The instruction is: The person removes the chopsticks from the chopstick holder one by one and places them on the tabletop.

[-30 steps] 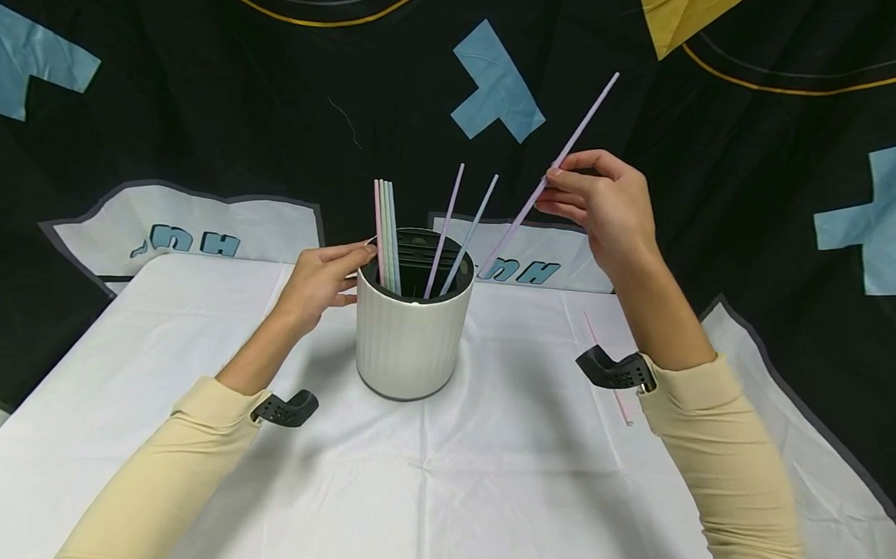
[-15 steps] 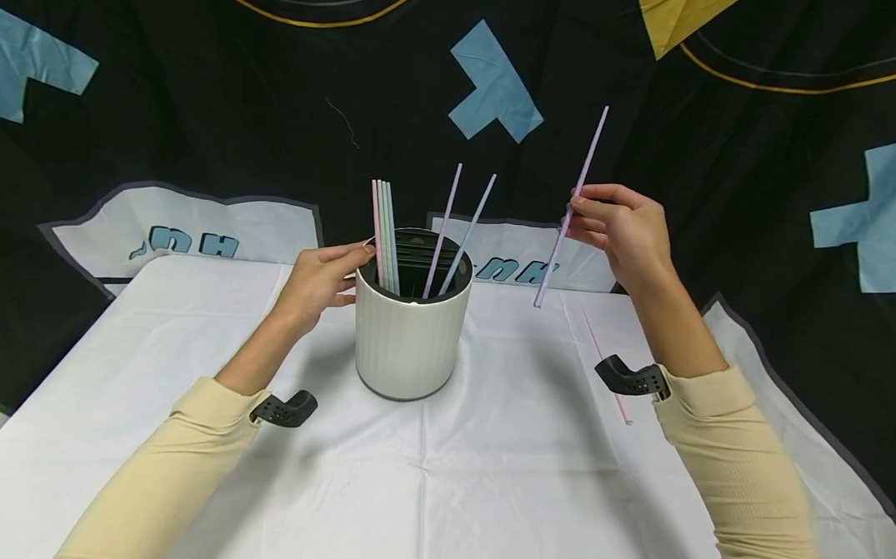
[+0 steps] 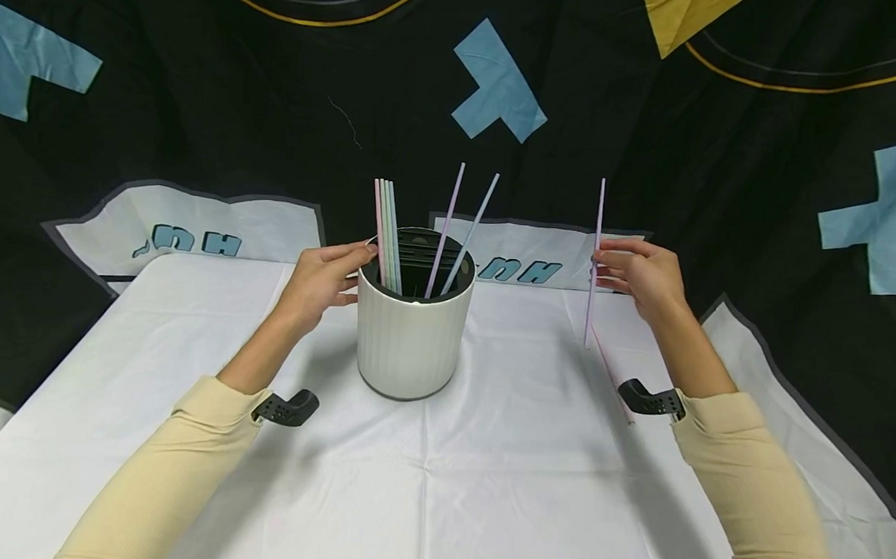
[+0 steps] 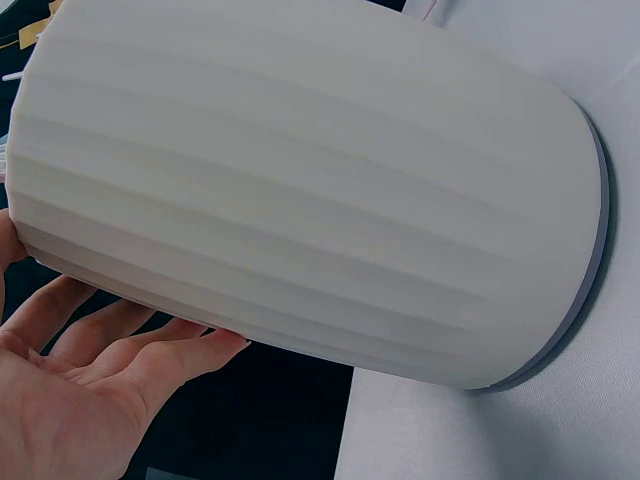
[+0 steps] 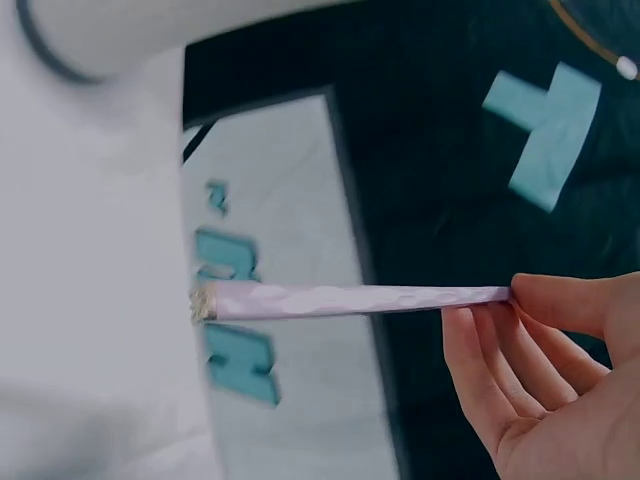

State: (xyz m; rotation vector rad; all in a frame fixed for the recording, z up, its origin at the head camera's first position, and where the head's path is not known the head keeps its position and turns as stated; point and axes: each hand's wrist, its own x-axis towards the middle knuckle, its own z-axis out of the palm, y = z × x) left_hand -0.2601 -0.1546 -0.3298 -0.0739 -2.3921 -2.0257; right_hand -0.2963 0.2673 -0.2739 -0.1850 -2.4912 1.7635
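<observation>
A white ribbed round holder (image 3: 413, 345) with a dark slotted inside stands on the table. My left hand (image 3: 320, 282) grips its left rim, thumb at the top edge and fingers along the outer wall (image 4: 300, 180). Inside lean several pale pink, green and blue straws (image 3: 388, 235) bunched at the left, plus a purple straw (image 3: 445, 229) and a blue straw (image 3: 471, 235) at the right. My right hand (image 3: 639, 275) pinches another purple straw (image 3: 593, 277) between thumb and fingertips. It hangs nearly upright above the table, its lower end free (image 5: 290, 300).
A pink straw (image 3: 609, 374) lies on the white tablecloth (image 3: 423, 495) at the right, partly behind the right wrist's black camera mount (image 3: 649, 401). Behind the table hangs a black cloth (image 3: 275, 113) with blue and yellow patches.
My right hand has moved down and to the right with the purple straw, which has turned from slanted to nearly upright. My left hand and the holder stay put.
</observation>
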